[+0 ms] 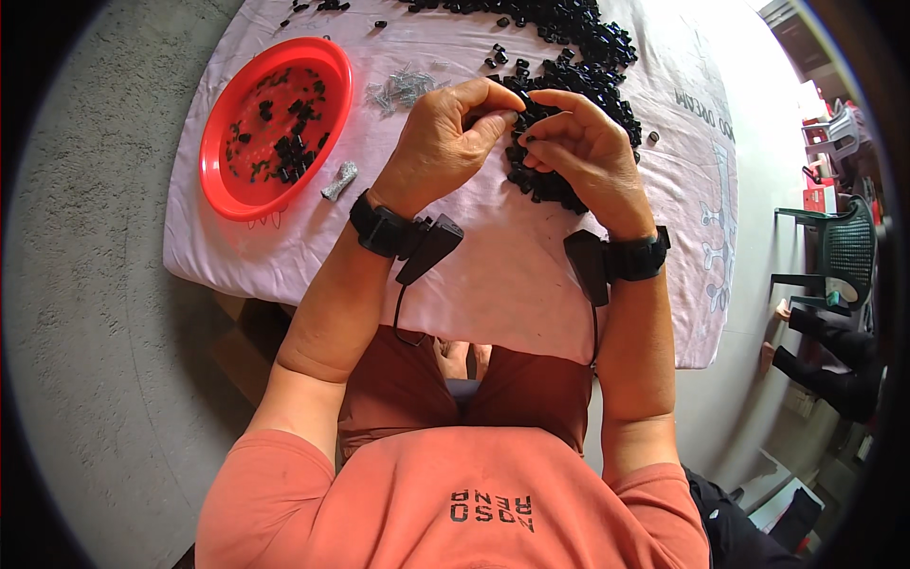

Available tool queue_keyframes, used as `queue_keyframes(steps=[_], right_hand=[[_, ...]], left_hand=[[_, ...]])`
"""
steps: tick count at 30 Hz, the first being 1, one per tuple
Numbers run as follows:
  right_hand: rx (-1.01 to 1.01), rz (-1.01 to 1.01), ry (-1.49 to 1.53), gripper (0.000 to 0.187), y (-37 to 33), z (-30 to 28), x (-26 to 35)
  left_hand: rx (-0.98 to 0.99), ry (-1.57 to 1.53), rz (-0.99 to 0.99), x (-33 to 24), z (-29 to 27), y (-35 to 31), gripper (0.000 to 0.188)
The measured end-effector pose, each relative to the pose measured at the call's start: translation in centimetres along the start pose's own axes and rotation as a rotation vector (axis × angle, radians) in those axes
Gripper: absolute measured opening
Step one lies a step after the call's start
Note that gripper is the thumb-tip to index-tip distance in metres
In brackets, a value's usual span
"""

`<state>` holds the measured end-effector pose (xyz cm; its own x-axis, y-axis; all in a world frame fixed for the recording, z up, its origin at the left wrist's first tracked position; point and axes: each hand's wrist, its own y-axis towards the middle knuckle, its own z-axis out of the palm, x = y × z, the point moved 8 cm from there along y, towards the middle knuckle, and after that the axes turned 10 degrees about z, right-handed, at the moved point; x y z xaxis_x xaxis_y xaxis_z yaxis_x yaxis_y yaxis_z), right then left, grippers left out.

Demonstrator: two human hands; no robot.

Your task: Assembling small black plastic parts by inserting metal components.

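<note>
My left hand (453, 140) is closed, thumb and forefinger pinched together at the tips; what sits between them is too small to make out. Facing it, my right hand (592, 156) is also closed, with its fingertips around what looks like a small black piece. The two hands are close together but apart, held over the near edge of a large pile of small black pieces (555, 190). Left of my left hand lies a loose heap of thin silvery pins (403, 88).
A red plastic basin (213, 171) with some black pieces in it stands at the left. Beside it lies a small silvery bundle (339, 180). A pale pink cloth (493, 275) covers the table. Beyond the right edge are a green chair (844, 247) and another person's legs (834, 356).
</note>
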<state>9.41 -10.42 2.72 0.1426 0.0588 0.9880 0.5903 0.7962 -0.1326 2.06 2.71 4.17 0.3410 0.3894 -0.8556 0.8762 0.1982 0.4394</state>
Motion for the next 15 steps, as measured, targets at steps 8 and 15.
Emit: queue_keyframes(steps=[8,15], right_hand=[[0.006,-0.013,0.004,0.043,0.06,-0.04,-0.1],[0.005,-0.01,0.047,0.043,0.18,-0.02,-0.31]], left_hand=[[0.046,-0.019,-0.026,-0.45,0.49,-0.02,0.012],[0.037,0.006,-0.022,-0.17,0.32,-0.02,0.012]])
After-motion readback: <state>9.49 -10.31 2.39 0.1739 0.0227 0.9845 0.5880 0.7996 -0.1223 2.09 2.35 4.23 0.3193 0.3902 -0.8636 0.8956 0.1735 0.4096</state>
